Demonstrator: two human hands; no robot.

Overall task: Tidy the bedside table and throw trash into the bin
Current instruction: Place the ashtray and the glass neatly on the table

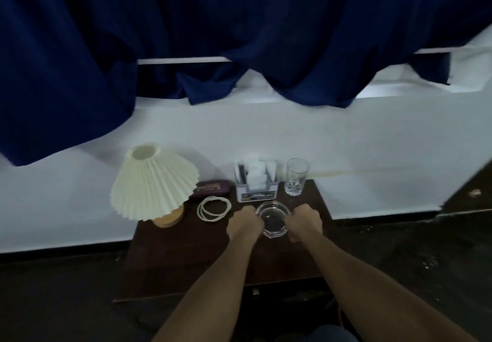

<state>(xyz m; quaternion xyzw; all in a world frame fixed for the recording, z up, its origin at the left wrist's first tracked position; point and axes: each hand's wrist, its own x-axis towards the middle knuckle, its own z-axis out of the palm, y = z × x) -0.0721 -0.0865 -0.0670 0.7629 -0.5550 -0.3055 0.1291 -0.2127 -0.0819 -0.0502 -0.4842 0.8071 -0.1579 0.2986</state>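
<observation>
A clear glass ashtray [272, 217] sits on the dark wooden bedside table [191, 259], in front of a white tissue holder [256, 182]. My left hand [244, 225] grips the ashtray's left rim with curled fingers. On the opposite rim my right hand [304, 221] holds it the same way. Left of the hands lies a coiled white cable [213, 208]. Behind the cable rests a dark maroon case [211, 188]. An empty drinking glass [296, 176] stands at the table's back right corner.
A lamp with a cream pleated shade [153, 182] and wooden base stands at the table's back left. A white wall and dark blue curtains [239, 35] rise behind the table. Dark floor surrounds the table.
</observation>
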